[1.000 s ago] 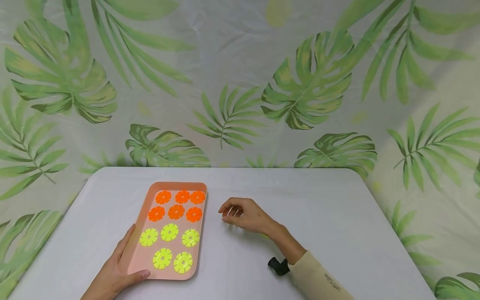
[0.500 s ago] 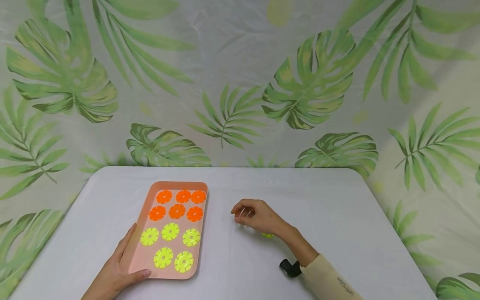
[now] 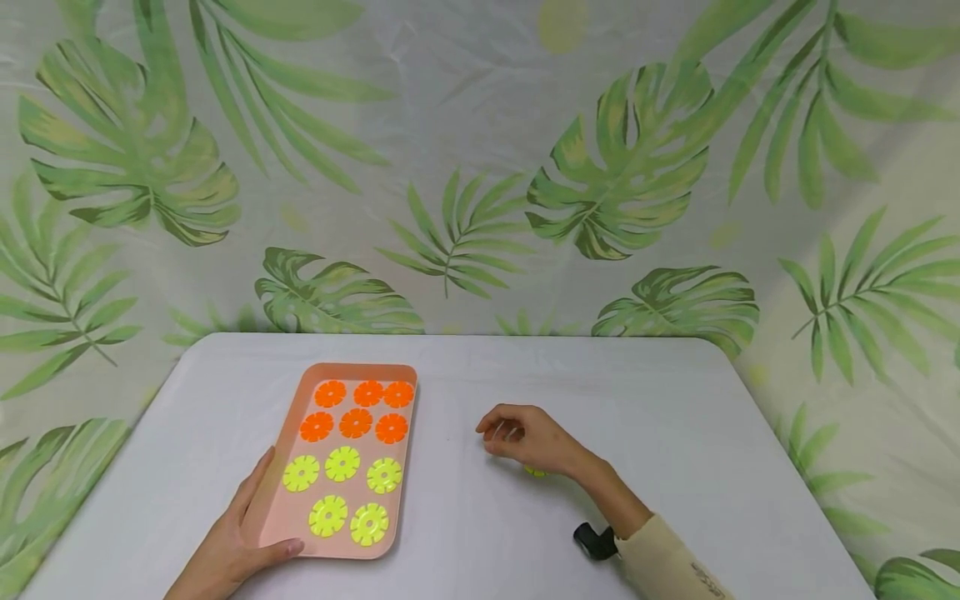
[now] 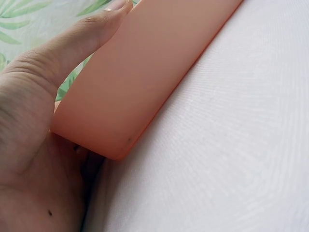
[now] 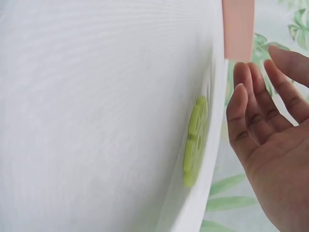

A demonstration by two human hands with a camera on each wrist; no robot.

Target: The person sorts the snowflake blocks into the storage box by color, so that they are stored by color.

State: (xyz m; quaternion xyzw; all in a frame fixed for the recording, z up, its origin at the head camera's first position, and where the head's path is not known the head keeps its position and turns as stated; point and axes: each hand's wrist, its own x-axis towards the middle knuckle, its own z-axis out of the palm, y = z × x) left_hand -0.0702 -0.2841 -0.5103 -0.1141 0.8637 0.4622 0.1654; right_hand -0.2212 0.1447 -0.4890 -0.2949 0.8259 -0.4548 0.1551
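A pink tray (image 3: 276,527) lies on the white table, left of centre. My left hand (image 3: 228,546) grips its near left corner, thumb at the front rim and fingers along the left side; most of those fingers are hidden in the left wrist view. Notched orange plastic discs (image 3: 356,422) lie in the tray's far half, and yellow-green ones (image 3: 342,463) in its near half. To the right of the tray my right hand (image 3: 534,437) hovers with loosely bent fingers and nothing in them. Below it another yellow-green disc (image 5: 195,142) lies on the table, partly hidden in the head view.
The white table (image 3: 465,517) has rounded far corners and ends against a leaf-patterned cloth (image 3: 480,150). A small black device (image 3: 595,542) sits by the right wrist, beside a cream sleeve (image 3: 667,558).
My right hand has moved right, away from the tray, bringing more of the loose yellow-green disc into sight. The left hand keeps its hold on the tray.
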